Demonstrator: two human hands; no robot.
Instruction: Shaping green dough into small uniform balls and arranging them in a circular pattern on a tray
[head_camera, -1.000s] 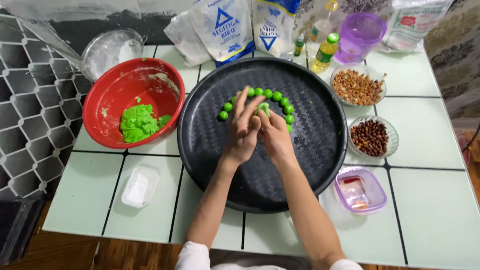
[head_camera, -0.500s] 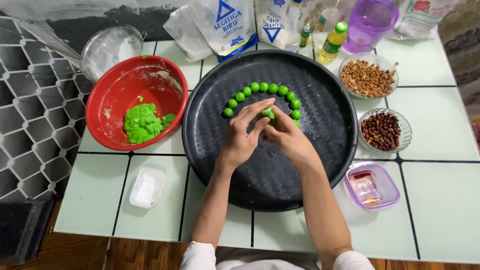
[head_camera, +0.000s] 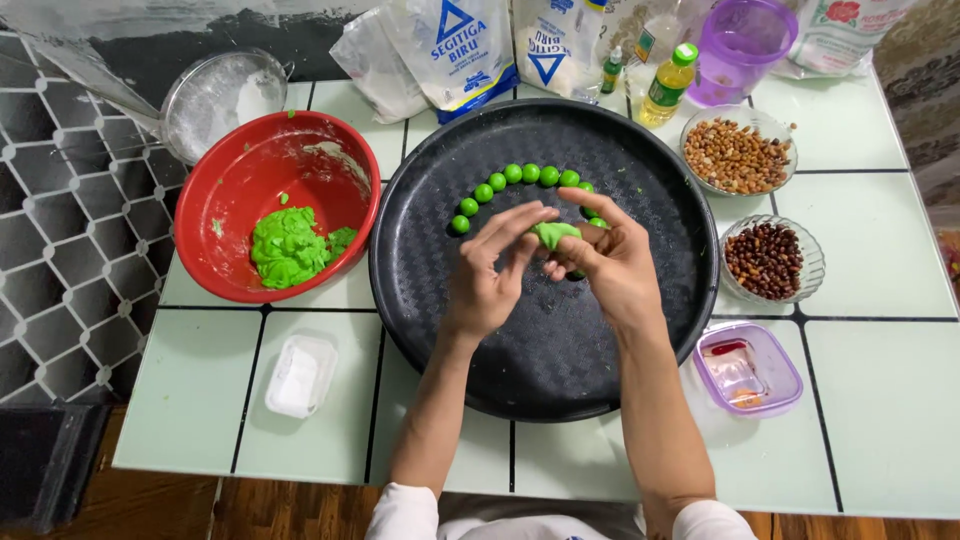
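Over a round black tray on a pale tiled table, a person's left hand and right hand meet around a flattened piece of green dough. The right hand's fingers are closed under and around the piece, cupping it; the left hand's fingertips press on it from the 9 o'clock side, so both hands grip the same lump just above the tray's centre. A curved row of small green balls lies on the tray from about 10 o'clock toward 1 o'clock, its far end hidden behind the right hand. At 9 o'clock from the tray, touching its rim, a red bowl holds a heap of the same green dough. A sieve dusted with flour stands at the bowl's 11 o'clock. At the tray's 2 o'clock is a glass dish of pale peanuts, at 3 o'clock a dish of dark nuts, and at 4 o'clock a small purple box. A small clear tub sits at 8 o'clock.
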